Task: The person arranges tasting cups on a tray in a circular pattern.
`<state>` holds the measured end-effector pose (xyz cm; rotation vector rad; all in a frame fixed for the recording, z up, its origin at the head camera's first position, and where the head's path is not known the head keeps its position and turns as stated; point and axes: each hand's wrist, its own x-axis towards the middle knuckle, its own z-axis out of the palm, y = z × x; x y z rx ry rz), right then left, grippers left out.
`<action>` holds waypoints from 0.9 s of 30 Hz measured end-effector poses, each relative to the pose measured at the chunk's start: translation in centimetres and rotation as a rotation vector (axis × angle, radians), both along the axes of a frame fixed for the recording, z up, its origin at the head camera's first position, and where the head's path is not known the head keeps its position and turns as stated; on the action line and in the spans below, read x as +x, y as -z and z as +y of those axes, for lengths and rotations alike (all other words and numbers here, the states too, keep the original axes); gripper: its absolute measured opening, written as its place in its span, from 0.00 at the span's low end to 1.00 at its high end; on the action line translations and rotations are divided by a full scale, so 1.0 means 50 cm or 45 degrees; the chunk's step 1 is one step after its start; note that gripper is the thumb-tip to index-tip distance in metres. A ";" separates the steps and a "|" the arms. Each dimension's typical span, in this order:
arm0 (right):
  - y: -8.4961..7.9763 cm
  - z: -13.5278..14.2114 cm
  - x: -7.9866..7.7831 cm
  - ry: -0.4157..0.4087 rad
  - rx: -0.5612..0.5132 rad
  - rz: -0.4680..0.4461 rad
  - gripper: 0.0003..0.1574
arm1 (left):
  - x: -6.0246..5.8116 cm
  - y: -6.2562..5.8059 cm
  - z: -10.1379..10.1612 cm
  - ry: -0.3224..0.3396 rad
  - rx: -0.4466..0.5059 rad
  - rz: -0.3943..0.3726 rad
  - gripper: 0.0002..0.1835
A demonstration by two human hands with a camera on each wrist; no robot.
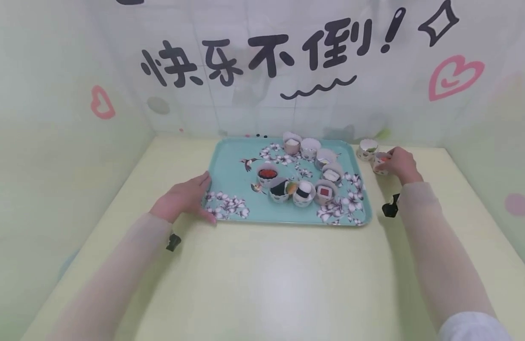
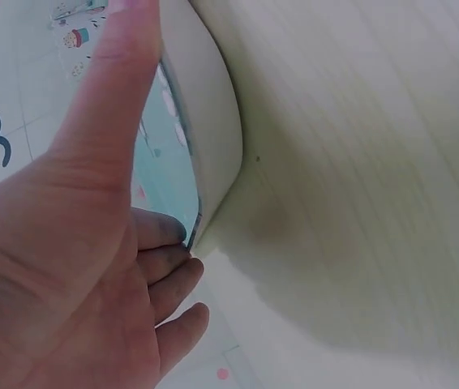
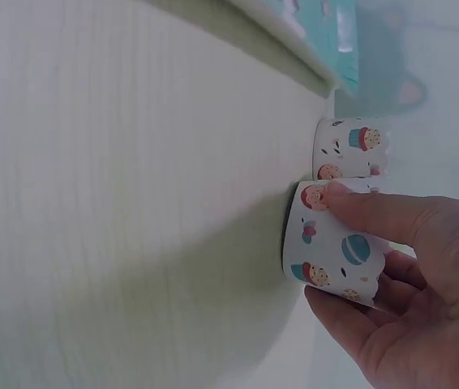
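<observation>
My right hand point(image 1: 402, 165) pinches a paper baking cup point(image 3: 335, 243) between thumb and fingers, beyond the tray's right edge. The cup is white with printed cupcakes, and something orange-red shows inside it in the head view. A second printed cup point(image 1: 367, 150), with something green in it, stands close beside it on the table. My left hand point(image 1: 183, 196) rests at the left edge of a turquoise floral tray point(image 1: 228, 163). Its thumb and fingers are spread along the rim, as the left wrist view also shows.
Several paper cups with small sushi-like pieces stand in a curve on the tray, among them a cup with a red topping point(image 1: 268, 174) and one with a black-banded white piece point(image 1: 303, 192). A lettered wall covering point(image 1: 262, 104) rises behind the pale table point(image 1: 262, 274).
</observation>
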<state>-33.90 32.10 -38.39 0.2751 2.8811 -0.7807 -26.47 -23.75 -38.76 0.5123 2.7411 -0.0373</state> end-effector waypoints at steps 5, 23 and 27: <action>-0.007 -0.004 -0.003 -0.015 -0.065 -0.008 0.39 | -0.006 -0.010 0.003 -0.036 0.016 -0.017 0.79; -0.069 -0.004 0.004 0.027 -0.134 0.066 0.44 | -0.006 -0.018 0.024 -0.028 -0.018 -0.042 0.77; -0.086 -0.021 -0.003 0.023 -0.142 0.088 0.44 | -0.001 -0.019 0.021 -0.031 -0.014 -0.039 0.76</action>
